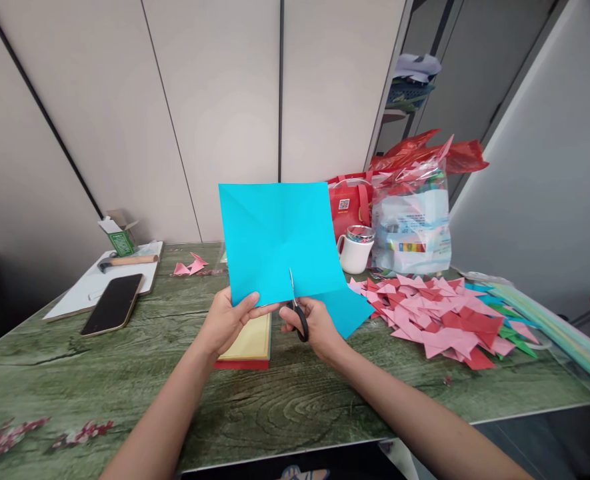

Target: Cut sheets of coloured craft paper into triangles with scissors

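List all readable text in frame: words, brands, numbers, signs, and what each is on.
No words or numbers readable.
Green-and-white box: light print, too small.
Red bag: QR code, yellowish print below too small.
Printed plastic bag: dark print, too blurred.

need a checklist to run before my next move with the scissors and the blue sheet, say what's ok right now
1. Blue sheet held: ok, the left hand grips its lower edge.
2. Scissors in hand: ok, held by the right hand, tip pointing up at the sheet.
3. Left fingers clear of the blades: cannot tell, some are partly hidden behind the sheet.
4. Table below the hands cleared: not ok, a stack of paper lies there.
5. Phone out of the way: ok, it lies off to the left.
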`<state>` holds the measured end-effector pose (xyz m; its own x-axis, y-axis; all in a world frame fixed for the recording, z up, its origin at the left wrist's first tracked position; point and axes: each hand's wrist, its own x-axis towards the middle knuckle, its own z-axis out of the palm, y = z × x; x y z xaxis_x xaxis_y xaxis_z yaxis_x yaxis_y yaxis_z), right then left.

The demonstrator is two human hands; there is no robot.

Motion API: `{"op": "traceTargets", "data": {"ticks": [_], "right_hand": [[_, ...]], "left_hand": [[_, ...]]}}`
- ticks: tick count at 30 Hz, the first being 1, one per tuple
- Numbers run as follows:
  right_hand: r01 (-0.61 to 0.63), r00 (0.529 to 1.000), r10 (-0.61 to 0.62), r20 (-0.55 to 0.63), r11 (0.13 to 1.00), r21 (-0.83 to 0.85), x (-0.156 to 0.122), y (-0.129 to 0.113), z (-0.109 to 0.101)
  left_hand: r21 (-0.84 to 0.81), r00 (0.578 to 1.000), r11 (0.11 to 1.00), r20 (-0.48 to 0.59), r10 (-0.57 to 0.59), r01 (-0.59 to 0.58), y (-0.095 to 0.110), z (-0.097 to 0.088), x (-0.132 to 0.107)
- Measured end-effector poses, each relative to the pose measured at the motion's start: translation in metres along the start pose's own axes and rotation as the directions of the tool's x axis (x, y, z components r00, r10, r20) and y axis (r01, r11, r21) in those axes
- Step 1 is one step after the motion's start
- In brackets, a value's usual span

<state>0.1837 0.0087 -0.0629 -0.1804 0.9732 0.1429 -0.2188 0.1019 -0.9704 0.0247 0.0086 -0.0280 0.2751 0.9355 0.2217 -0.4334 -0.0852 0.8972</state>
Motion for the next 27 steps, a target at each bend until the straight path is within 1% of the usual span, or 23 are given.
{"op": "traceTargets", "data": {"ticks": [5,15,19,22,25,27], "right_hand": [[-0.006,1.0,0.006,-0.003,1.0,-0.017,-0.0004,0.0006,-0.0006],[0.005,1.0,-0.005,-0.006,0.999,-0.049,0.0008,0.0046,-0.0031],[0.02,1.0,-0.02,0.005,0.998,-0.053,0.0012,0.0047,-0.0034],[0.015,1.0,-0.015,-0.008,0.998,-0.063,0.0018,0.0039,-0.0035],[0.04,0.999,-0.041,-0.01,0.994,-0.104,0.0032,0.0046,-0.0051],[0.061,0.998,-0.061,-0.001,0.988,-0.143,0.0046,0.0069,-0.0068]], "left_hand": [[0.0,1.0,1.0,0.006,0.002,-0.002,0.0002,0.0003,-0.0004],[0.01,1.0,1.0,-0.017,-0.011,0.011,0.002,0.0033,-0.0003],[0.02,1.0,1.0,-0.004,-0.009,0.009,0.0006,0.0021,0.0001],[0.036,1.0,0.999,0.0,-0.011,0.011,0.0002,-0.0003,0.0003],[0.065,0.999,0.998,-0.037,-0.022,0.024,0.0039,-0.0036,-0.0005],[0.072,0.996,0.995,-0.068,-0.06,0.065,0.0086,-0.0056,-0.0012]]}}
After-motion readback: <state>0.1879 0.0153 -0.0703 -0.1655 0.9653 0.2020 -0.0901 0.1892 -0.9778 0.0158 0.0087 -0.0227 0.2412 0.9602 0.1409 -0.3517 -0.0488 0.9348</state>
